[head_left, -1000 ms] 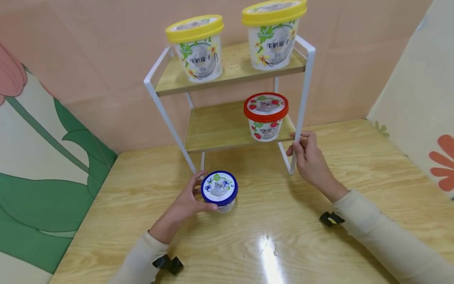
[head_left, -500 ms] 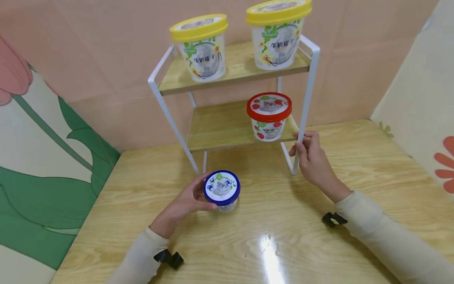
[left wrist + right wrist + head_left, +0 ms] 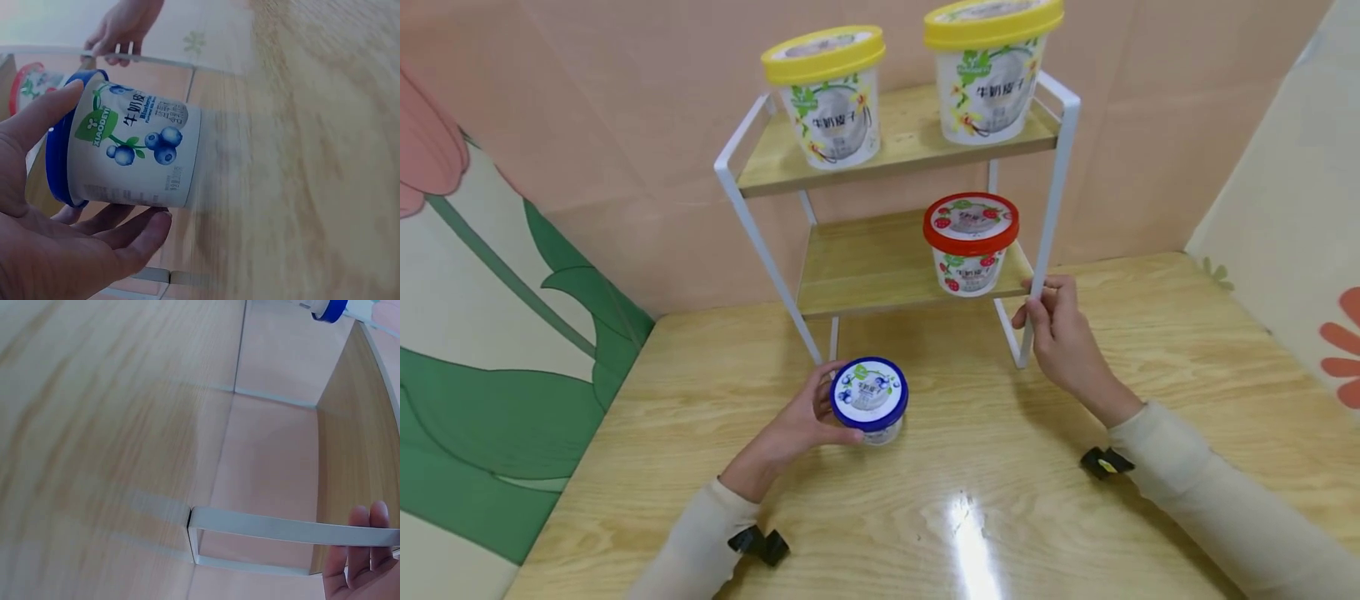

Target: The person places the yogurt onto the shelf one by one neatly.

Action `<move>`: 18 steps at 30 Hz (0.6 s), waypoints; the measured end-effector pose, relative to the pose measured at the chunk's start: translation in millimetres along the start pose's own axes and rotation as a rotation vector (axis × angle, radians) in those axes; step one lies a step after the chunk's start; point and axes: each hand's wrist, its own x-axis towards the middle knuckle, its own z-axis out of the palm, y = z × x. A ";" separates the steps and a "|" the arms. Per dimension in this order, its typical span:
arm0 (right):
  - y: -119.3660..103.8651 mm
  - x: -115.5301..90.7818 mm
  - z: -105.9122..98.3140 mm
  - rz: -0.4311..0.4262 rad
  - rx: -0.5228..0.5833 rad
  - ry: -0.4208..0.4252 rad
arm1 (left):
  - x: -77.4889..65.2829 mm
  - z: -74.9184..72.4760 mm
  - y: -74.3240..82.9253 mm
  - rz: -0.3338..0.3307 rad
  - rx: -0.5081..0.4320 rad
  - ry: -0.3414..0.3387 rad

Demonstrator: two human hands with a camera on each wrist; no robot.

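Observation:
My left hand [image 3: 797, 423] curls round the left side of a small white tub [image 3: 134, 147] with a dark blue lid [image 3: 869, 393] and blueberry pictures. In the left wrist view the thumb lies at the lid's rim and the fingers lie along the opposite side. The tub is upright, at or just above the table; I cannot tell which. My right hand [image 3: 1063, 346] grips the right front leg [image 3: 281, 526] of a white-framed rack, fingers bent behind it and thumb in front. On the middle shelf [image 3: 872, 262] stands a red-lidded strawberry tub [image 3: 970, 246], right of centre.
Two larger yellow-lidded tubs, a left one [image 3: 835, 117] and a right one [image 3: 988, 92], stand on the rack's top shelf [image 3: 906, 150]. The rack is on a wooden table [image 3: 1030, 517] against a pink wall [image 3: 647, 142]. Painted panels flank the table on both sides.
The head view has shifted a little, so the rack and tubs appear slightly farther right. Both hands keep nearly the same places, the left at the blue-lidded tub, the right on the rack leg.

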 end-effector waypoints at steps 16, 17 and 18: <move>0.8 0.3 -0.8 0.004 -0.009 -0.004 | 1.6 1.1 0.3 0.001 0.065 0.017; 1.4 0.2 -0.6 0.004 -0.008 -0.006 | 1.3 1.2 0.2 0.000 0.062 0.017; 2.0 0.1 -0.3 0.004 -0.010 -0.007 | 1.0 1.2 0.1 -0.001 0.061 0.017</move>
